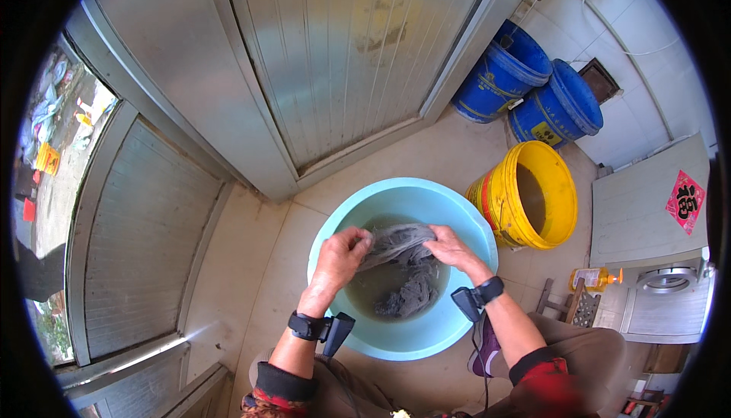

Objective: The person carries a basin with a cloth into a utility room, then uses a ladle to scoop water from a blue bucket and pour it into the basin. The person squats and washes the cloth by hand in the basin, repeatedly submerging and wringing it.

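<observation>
A light-blue plastic basin (400, 344) stands on the tiled floor in front of me, with murky water (362, 292) in its bottom. Stretched between my two hands is part of a wet grey cloth (402, 241); its lower part lies bunched in the water. My left hand (342, 252) pinches the cloth at its left end, over the basin's left side. On the right, my right hand (454, 246) grips the other end between thumb and fingers. What kind of cloth or garment it is I cannot tell.
To the basin's right stands a yellow bucket (485, 207) holding murky water. Two blue buckets (494, 84) sit by the tiled wall. A metal-panelled door (354, 75) rises beyond the basin. An amber pump bottle (591, 278) rests near a small wooden stool (578, 304).
</observation>
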Tool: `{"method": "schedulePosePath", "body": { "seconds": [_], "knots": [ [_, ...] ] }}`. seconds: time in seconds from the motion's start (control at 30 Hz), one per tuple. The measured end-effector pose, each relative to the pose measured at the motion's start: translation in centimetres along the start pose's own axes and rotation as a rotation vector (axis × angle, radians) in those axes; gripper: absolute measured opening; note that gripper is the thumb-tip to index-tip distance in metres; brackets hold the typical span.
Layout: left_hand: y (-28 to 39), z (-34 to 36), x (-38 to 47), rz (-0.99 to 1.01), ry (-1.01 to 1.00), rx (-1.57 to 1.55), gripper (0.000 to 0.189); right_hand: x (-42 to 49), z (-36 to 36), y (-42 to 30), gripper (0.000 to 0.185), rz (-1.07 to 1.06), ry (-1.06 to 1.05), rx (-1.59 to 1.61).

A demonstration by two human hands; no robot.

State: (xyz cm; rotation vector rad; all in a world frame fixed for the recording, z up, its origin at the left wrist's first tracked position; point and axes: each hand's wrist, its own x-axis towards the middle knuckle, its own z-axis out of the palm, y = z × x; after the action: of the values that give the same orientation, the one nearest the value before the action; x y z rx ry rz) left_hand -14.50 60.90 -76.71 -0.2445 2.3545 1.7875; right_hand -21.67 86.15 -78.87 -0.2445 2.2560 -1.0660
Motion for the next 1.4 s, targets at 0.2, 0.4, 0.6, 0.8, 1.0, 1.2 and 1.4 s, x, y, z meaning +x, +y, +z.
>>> {"method": "schedulePosePath", "body": {
  "seconds": [0.2,0.4,0.6,0.8,1.0,1.2,1.4],
  "knots": [
    [-1.6,2.7,0.2,0.119,-0.232,0.344,0.083,-3.2,-3.3,-7.4,0.033,-0.178,0.105,0.139],
    [-1.7,3.7,1.1,0.17,-0.041,0.351,0.033,-1.2,-3.7,-6.8,0.044,-0.184,0.111,0.338],
    [-1.4,2.8,1.6,-0.034,0.036,-0.294,0.015,0.0,-0.3,-1.9,0.071,-0.069,-0.049,-0.151],
    [-0.7,2.8,1.7,-0.083,0.043,-0.471,0.013,1.3,4.9,1.4,0.039,0.158,0.133,-0.378],
    [-3.1,2.8,1.9,-0.088,0.064,0.069,0.026,-0.8,-0.2,0.9,0.041,0.047,0.074,0.172],
    [-3.0,3.6,1.2,0.059,-0.067,0.128,0.039,-5.3,-5.1,-10.0,0.041,-0.108,0.161,0.059],
    [-3.6,3.9,2.0,0.021,-0.228,-0.33,0.039,-7.9,-4.2,-15.5,0.046,-0.378,0.223,0.375]
  ]
}}
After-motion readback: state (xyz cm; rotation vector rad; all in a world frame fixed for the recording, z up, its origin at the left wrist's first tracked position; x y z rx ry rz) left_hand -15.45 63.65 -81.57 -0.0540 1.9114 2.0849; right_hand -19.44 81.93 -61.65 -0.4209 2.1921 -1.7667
